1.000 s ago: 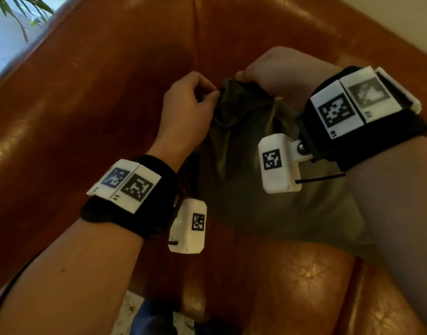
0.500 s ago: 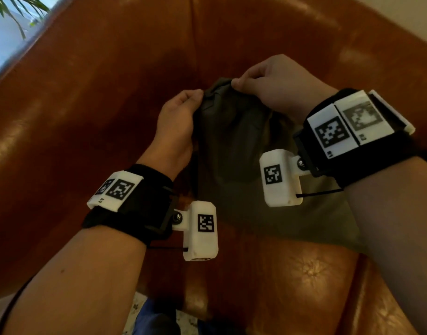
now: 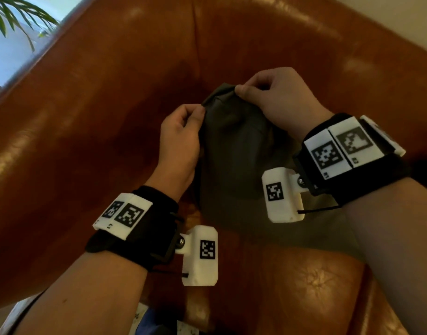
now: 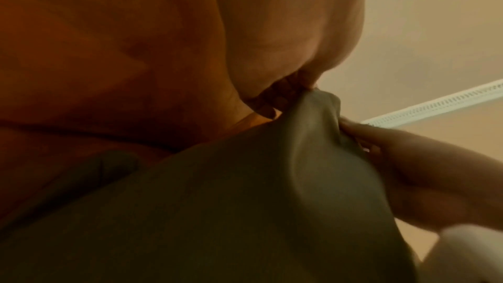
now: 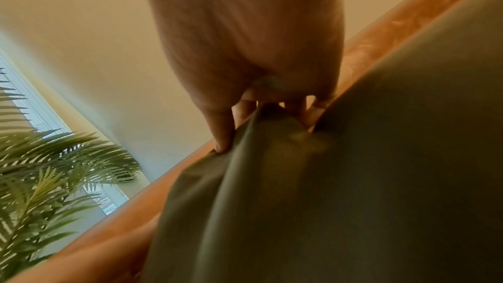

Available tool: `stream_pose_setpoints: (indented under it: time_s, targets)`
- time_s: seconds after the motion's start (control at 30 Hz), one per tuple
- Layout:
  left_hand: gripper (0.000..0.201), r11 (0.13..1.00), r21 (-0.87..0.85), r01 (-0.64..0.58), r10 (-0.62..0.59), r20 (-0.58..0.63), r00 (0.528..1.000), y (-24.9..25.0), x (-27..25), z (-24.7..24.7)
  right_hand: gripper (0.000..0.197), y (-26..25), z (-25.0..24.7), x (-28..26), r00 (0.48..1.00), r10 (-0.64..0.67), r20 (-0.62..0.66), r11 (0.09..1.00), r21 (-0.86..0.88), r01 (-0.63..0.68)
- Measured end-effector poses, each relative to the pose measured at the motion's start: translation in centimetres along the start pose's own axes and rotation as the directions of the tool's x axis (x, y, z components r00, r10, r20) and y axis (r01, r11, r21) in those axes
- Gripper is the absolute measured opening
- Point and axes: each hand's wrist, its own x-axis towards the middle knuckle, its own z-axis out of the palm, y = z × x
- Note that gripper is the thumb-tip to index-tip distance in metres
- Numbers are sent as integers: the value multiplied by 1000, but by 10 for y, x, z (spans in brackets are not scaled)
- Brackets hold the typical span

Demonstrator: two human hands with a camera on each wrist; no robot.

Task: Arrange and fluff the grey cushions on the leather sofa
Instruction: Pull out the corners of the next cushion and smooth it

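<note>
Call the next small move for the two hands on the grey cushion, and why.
Probably draw the hands apart to stretch the top edge. The left hand and right hand both pinch the grey cushion close together near its top corner, so the fabric there is bunched and creased while it leans into the corner of the leather sofa.

grey cushion (image 3: 234, 151), upright on leather sofa (image 3: 86, 131)

Palm plant (image 5: 49, 171) beside window (image 3: 11, 54); cream wall (image 5: 103, 29); white slatted vent strip (image 4: 435, 102) on wall.
</note>
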Motion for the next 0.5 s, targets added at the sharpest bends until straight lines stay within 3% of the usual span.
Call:
stream_pose_setpoints:
  time_s: [0.07, 0.13, 0.27, 0.43, 0.5]
  targets:
    - [14, 1000, -21, -9, 9, -18, 1000, 1, -2, 5, 22, 3, 4, 0, 996, -29, -86, 999, 34, 32]
    - [18, 997, 66, -46, 48, -26, 999, 4, -3, 10, 22, 5, 9, 1, 990, -31, -139, 998, 46, 38]
    - [7, 963, 207, -175, 182, -16, 983, 12, 0, 14, 25, 6, 15, 0, 974, -35, -222, 997, 61, 50]
    - [24, 997, 23, -80, 79, 54, 995, 17, -5, 18, 18, 4, 13, 6, 969, -131, -208, 991, -5, 133]
    - [23, 993, 87, -81, 77, 44, 996, 22, -3, 22, 20, 1, 11, 10, 975, -151, -160, 988, 4, 154]
